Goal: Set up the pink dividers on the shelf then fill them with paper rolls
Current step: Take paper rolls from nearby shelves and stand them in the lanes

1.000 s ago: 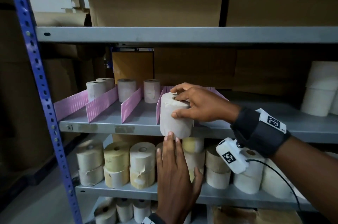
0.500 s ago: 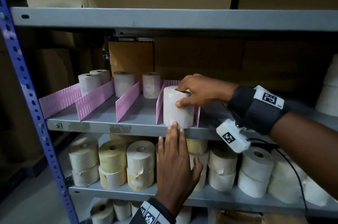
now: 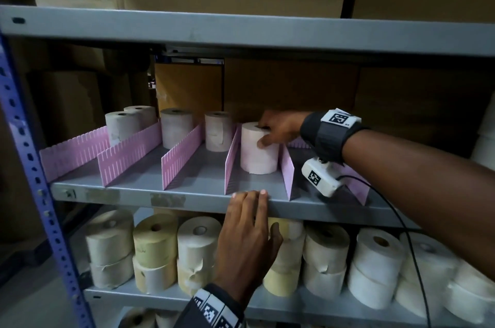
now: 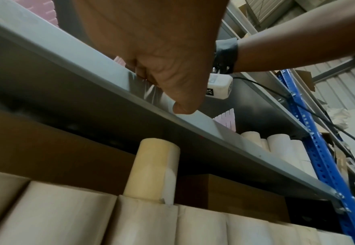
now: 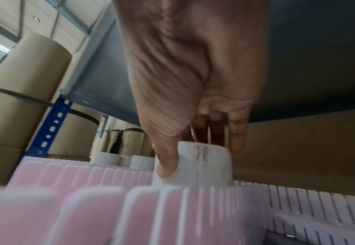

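Note:
Several pink slotted dividers (image 3: 182,157) stand in a row on the grey middle shelf (image 3: 187,200). A white paper roll (image 3: 258,152) stands upright between two of them, and my right hand (image 3: 278,131) grips its top, thumb on the side and fingers over the far rim. In the right wrist view the same roll (image 5: 201,165) shows behind a blurred pink divider (image 5: 172,207). My left hand (image 3: 247,234) lies flat with straight fingers, its fingertips (image 3: 261,195) touching the shelf's front edge. Other rolls (image 3: 176,127) stand at the back of the lanes to the left.
The shelf below holds stacked cream and white rolls (image 3: 155,250). A blue perforated upright (image 3: 29,167) bounds the rack on the left. Brown cartons (image 3: 289,89) close off the back of the middle shelf, and another grey shelf (image 3: 241,30) runs overhead.
My right hand has pushed the roll from the shelf's front edge deeper into its lane. My left hand has stayed at the front edge, its fingers no longer touching the roll.

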`<action>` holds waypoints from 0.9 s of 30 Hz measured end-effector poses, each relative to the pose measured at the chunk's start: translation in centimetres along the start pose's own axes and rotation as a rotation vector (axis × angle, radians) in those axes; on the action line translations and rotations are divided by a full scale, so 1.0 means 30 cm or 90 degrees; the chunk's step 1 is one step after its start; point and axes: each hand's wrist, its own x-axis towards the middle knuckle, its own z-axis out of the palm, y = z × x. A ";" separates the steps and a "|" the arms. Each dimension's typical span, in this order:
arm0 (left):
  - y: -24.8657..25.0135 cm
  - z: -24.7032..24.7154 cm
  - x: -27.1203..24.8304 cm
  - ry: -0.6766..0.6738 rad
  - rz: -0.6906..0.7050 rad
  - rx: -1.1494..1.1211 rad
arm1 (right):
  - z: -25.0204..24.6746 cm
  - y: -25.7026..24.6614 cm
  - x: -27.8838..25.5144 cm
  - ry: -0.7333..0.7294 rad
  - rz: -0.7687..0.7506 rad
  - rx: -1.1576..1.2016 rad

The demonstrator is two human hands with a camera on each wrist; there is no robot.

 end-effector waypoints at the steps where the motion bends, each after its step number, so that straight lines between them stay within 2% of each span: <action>1: -0.005 -0.002 0.006 0.005 0.010 0.008 | 0.002 0.007 0.016 0.007 -0.006 0.002; 8: -0.044 0.009 0.028 0.046 0.028 -0.019 | 0.010 0.059 0.123 0.047 -0.044 -0.056; 14: -0.043 0.036 0.018 0.082 0.023 -0.045 | 0.027 0.110 0.191 0.061 -0.035 -0.052; 21: -0.096 0.023 0.037 0.082 0.086 -0.051 | 0.043 0.145 0.242 0.066 -0.030 -0.046; 27: -0.091 0.038 0.023 0.094 0.071 -0.048 | 0.046 0.173 0.288 0.053 -0.020 -0.032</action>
